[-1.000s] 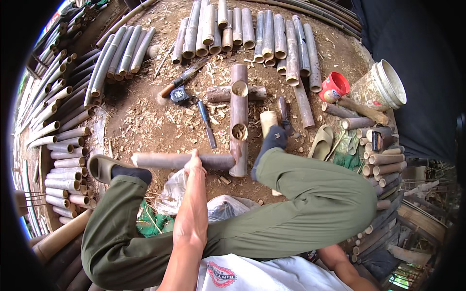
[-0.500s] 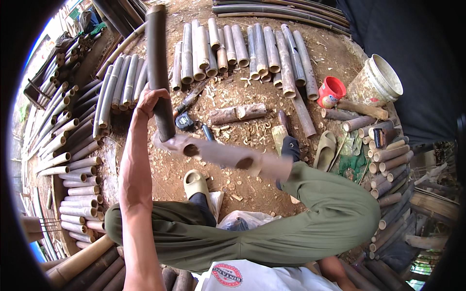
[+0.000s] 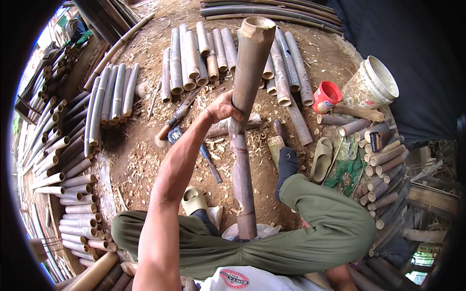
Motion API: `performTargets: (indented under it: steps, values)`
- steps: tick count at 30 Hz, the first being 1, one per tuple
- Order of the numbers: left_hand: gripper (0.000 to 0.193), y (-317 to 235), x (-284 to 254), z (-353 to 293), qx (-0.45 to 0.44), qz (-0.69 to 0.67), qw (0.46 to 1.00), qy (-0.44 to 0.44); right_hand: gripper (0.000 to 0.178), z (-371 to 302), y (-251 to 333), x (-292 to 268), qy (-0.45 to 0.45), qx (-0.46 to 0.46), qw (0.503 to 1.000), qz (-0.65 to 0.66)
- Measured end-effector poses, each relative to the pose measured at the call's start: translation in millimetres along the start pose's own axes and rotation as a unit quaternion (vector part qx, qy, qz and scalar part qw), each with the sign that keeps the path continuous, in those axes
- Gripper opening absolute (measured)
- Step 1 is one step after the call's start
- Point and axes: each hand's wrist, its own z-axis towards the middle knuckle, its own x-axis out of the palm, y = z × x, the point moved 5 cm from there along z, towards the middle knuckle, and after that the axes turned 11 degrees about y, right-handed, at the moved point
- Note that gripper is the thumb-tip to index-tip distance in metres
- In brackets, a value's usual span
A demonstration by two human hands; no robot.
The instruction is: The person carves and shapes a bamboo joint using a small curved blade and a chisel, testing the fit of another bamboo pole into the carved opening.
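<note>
My left hand (image 3: 225, 106) is wrapped around a thick brown bamboo tube (image 3: 250, 68), which slants up and away with its rough-cut open end uppermost. Below the grip, a bamboo piece with a cut in its side (image 3: 242, 179) continues down toward a clear plastic bag (image 3: 259, 230) near my lap. Whether the two bamboo parts are joined cannot be told. My right forearm (image 3: 340, 277) shows at the lower right, while most or all of my right hand is hidden by my leg. A small skin-coloured patch shows beside the inner knee.
Bamboo tubes (image 3: 189, 58) lie in rows ahead, with stacks (image 3: 80, 213) at left and right (image 3: 388, 157). A tape measure (image 3: 175, 136), a wooden-handled tool (image 3: 171, 121) and a blue-handled tool (image 3: 208, 157) lie among shavings. A red bucket (image 3: 323, 103) and white bucket (image 3: 364, 87) stand right.
My left hand has swung right, still gripping the bamboo tube. The bamboo piece with cuts has turned from lying crosswise to pointing down toward my lap.
</note>
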Motion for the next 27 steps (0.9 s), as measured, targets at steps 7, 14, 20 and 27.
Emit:
performTargets:
  steps: [7,14,20,27]
  values:
    - [0.087,19,-15,17,0.027,-0.003,0.998,-0.054,0.075,-10,-13,-2,-0.007,0.016,1.0,0.008]
    - [0.074,23,25,9,0.076,-0.071,0.995,0.002,0.077,-15,-12,-34,-0.024,-0.028,0.999,0.023]
    - [0.086,33,13,-10,0.041,0.004,0.999,-0.016,0.113,-36,272,-123,-0.025,-0.388,0.893,0.228]
    - [0.079,11,31,-22,0.134,0.058,0.961,-0.237,0.102,16,492,-123,-0.025,-0.647,0.736,0.198]
